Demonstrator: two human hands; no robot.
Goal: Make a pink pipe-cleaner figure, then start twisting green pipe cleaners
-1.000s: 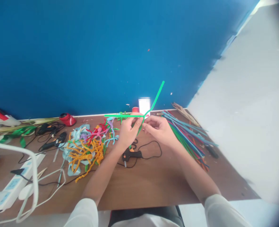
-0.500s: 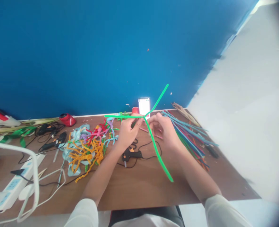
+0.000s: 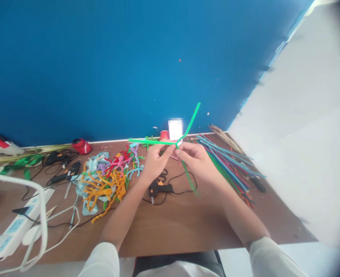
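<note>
Green pipe cleaners (image 3: 191,125) meet at a joint above the table, with arms reaching left, up to the right and downward. My left hand (image 3: 155,161) is closed in a pinch just left of the joint, one arm running out over its fingers. Right beside it, my right hand (image 3: 197,158) pinches the lower arm close to the joint. That lower arm hangs behind the right fingers and is blurred at its end. Beneath the hands, a black glue gun (image 3: 160,188) lies on the table with its cord curling to the right.
Left of my hands lies a pile of orange twisted pipe cleaners (image 3: 109,188) with other colours. A bundle of blue and coloured pipe cleaners (image 3: 230,161) lies right. At the back stand a bright phone screen (image 3: 175,129) and red spool (image 3: 164,135). A power strip (image 3: 20,227) sits front left.
My right hand has moved left and closed on the pipe cleaner by the joint. The lower arm has swung away from me and left; the upper arm has tipped slightly left.
</note>
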